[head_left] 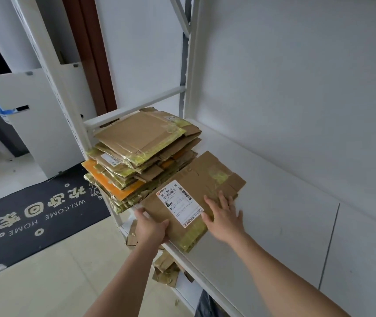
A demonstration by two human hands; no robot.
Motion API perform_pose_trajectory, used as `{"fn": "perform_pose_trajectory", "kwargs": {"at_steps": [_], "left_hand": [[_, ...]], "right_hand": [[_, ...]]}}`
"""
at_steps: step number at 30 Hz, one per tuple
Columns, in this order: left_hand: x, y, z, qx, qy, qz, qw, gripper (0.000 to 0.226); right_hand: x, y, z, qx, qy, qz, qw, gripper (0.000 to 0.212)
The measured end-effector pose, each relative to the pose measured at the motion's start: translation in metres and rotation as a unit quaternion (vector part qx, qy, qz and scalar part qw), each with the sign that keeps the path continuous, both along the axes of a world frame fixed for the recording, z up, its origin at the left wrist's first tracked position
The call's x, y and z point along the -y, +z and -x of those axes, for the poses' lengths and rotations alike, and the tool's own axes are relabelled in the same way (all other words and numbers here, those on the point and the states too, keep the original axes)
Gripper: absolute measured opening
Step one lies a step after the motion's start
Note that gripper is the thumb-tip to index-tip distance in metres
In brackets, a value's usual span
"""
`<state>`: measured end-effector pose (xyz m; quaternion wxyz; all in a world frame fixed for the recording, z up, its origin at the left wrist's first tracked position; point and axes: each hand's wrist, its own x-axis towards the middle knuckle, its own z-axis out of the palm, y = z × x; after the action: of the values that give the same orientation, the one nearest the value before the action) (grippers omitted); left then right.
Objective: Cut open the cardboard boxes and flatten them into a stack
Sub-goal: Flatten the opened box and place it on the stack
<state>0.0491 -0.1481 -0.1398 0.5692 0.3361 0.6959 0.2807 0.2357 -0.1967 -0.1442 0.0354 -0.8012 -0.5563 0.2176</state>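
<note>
A flattened brown cardboard box (196, 179) with a white shipping label lies on the white shelf (274, 213), its near edge at the shelf's front. My left hand (151, 227) grips that near left edge, thumb on top. My right hand (224, 215) presses flat on the cardboard, fingers spread. Just left of it, at the shelf's left end, stands a stack of flattened boxes (141, 156), brown and orange, with yellowish tape.
White shelf uprights (189, 65) rise behind the stack. Cardboard scraps (166, 268) lie on the tiled floor under the shelf edge. A dark welcome mat (38, 216) lies on the floor at left, with a white cabinet (34, 115) beyond it.
</note>
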Motion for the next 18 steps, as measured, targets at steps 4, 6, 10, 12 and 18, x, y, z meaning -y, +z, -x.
{"fn": "perform_pose_trajectory", "kwargs": {"at_steps": [4,6,10,12,18], "left_hand": [[0.005,0.001,-0.002,-0.028,0.013,-0.019,0.999,0.036],[0.015,0.011,-0.006,-0.020,0.032,-0.067,0.997,0.030],[0.036,0.048,-0.010,0.107,0.021,-0.150,0.983,0.028],[0.036,0.065,-0.011,0.136,0.016,-0.186,0.973,0.030],[-0.022,0.112,0.010,0.173,0.093,-0.223,0.955,0.023]], "right_hand": [[-0.002,0.001,-0.004,-0.022,-0.006,0.009,1.000,0.054],[0.006,-0.001,-0.005,-0.038,-0.030,-0.035,0.998,0.052],[0.029,-0.003,-0.002,-0.093,-0.107,-0.237,0.961,0.050],[0.026,0.007,-0.001,-0.103,-0.105,-0.331,0.932,0.051],[-0.050,0.075,0.020,-0.073,-0.039,-0.466,0.881,0.047]]}}
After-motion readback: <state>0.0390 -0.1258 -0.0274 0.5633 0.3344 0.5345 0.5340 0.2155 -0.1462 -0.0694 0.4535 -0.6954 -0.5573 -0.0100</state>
